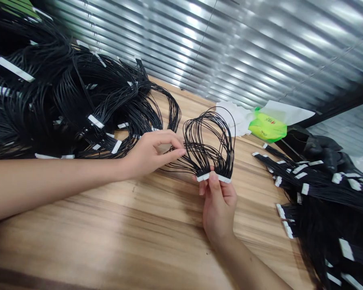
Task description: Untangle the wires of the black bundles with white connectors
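Observation:
A wire harness of many thin black wires (231, 149) loops upward from white connectors (224, 178) over the table. My right hand (219, 205) pinches the connectors between thumb and fingers, thumb in front. To the left, my left hand (154, 153) is at the side of the wire loops, thumb and index fingertips close together at some of the wires. Exactly which wires lie between those fingertips is hard to make out. Some wires fan out leftward below the left thumb.
A large heap of black wire harnesses (66, 92) with white connectors fills the left. More harnesses (320, 201) lie at the right. A bright green packet (268, 127) and white paper (234, 119) rest at the back of the wooden table (133, 237), before a corrugated metal wall (199, 44).

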`<action>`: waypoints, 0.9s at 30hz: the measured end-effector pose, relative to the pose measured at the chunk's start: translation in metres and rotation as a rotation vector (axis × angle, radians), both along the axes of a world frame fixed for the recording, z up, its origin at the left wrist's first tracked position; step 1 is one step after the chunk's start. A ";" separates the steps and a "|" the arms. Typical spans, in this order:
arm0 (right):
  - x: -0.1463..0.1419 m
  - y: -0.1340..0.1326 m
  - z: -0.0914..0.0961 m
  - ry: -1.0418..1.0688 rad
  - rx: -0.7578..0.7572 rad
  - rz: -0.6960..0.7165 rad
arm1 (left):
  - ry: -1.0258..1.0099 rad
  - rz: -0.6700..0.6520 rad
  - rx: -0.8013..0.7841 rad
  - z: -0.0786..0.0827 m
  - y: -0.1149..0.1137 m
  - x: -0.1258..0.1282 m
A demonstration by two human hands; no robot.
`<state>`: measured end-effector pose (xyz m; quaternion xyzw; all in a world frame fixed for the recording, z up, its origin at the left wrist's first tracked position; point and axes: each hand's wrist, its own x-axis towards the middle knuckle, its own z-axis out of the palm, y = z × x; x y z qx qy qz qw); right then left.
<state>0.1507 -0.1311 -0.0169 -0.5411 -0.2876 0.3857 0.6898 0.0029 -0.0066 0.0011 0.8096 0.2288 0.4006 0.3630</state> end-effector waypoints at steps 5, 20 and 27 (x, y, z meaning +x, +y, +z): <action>-0.002 -0.004 -0.001 -0.057 -0.020 -0.029 | -0.003 -0.002 0.274 0.001 -0.003 -0.004; -0.005 -0.006 -0.002 -0.097 -0.002 -0.021 | 0.143 -0.034 0.740 -0.006 0.004 -0.011; -0.004 -0.006 0.000 -0.139 -0.023 -0.014 | 0.124 -0.073 0.753 -0.002 0.004 -0.009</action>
